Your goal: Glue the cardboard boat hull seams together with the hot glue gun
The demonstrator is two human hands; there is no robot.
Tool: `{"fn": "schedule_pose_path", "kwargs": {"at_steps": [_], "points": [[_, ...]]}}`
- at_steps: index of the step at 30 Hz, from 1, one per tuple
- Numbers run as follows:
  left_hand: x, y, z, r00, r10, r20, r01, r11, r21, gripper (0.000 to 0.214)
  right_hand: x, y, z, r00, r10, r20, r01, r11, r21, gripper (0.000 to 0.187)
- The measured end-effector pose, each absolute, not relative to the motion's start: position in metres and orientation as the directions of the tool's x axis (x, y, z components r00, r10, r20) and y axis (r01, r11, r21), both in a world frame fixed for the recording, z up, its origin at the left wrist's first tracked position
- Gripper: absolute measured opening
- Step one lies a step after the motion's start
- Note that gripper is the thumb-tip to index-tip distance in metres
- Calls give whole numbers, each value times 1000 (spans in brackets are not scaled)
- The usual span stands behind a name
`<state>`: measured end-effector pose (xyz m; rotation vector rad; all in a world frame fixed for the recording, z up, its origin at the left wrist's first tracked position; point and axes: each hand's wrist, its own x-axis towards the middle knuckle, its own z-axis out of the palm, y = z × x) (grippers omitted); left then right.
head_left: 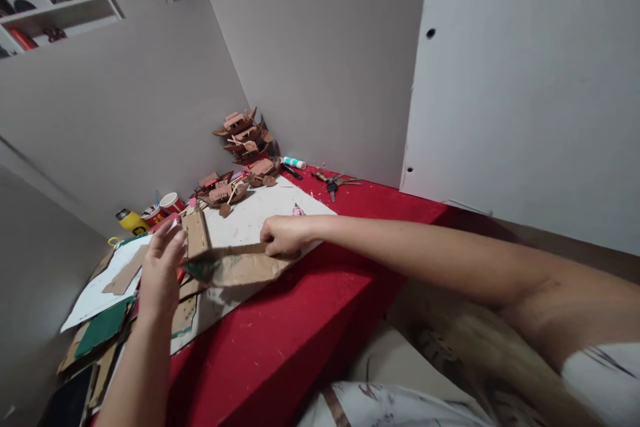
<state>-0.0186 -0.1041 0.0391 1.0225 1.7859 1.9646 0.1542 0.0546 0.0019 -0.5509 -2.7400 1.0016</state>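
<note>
A long piece of brown cardboard (247, 268), with a dark green patch at its left end, lies tilted over the front edge of a white board (247, 217). My right hand (286, 233) is closed on the cardboard's right end, its fingertips hidden behind the hand. At the other end my left hand (163, 257) is raised with its fingers apart, beside the cardboard and seemingly not gripping it. Behind the left fingers stands another cardboard strip (196, 232). A small pink-tipped pen or tube (298, 210) lies just beyond my right hand.
Several brown model boats (225, 192) stand at the back of the red table (260, 340), others stacked in the corner (245, 137). A glue stick (294, 163) and keys (333, 185) lie right of them. Paper cups (171, 201), a yellow bottle (131, 221) and green cardboard (105, 325) are left.
</note>
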Motion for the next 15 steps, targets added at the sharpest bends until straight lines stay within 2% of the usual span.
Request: {"fn": "schedule_pose_path", "kwargs": {"at_steps": [1,3,6,8,11,15], "points": [[-21,-109,37,-651,704,285,320,-86,943,42,156,56,2,-929,370,6,283,722,-631,18],[-19,-116,29,-530,834,151,427,109,898,44,156,58,3,-945,326,-26,280,765,-580,18],[-9,-114,14,-422,906,-42,519,280,808,37,151,60,4,-959,278,-48,267,840,-473,12],[-4,-108,6,-386,920,-68,579,299,759,27,147,63,3,-971,237,-27,225,873,-432,11],[-2,-100,-1,-310,948,-70,678,272,683,17,143,68,-4,-990,138,35,108,890,-444,11],[-2,-95,-5,-198,980,-1,853,173,493,13,142,74,-10,-998,60,32,40,892,-451,11]]}}
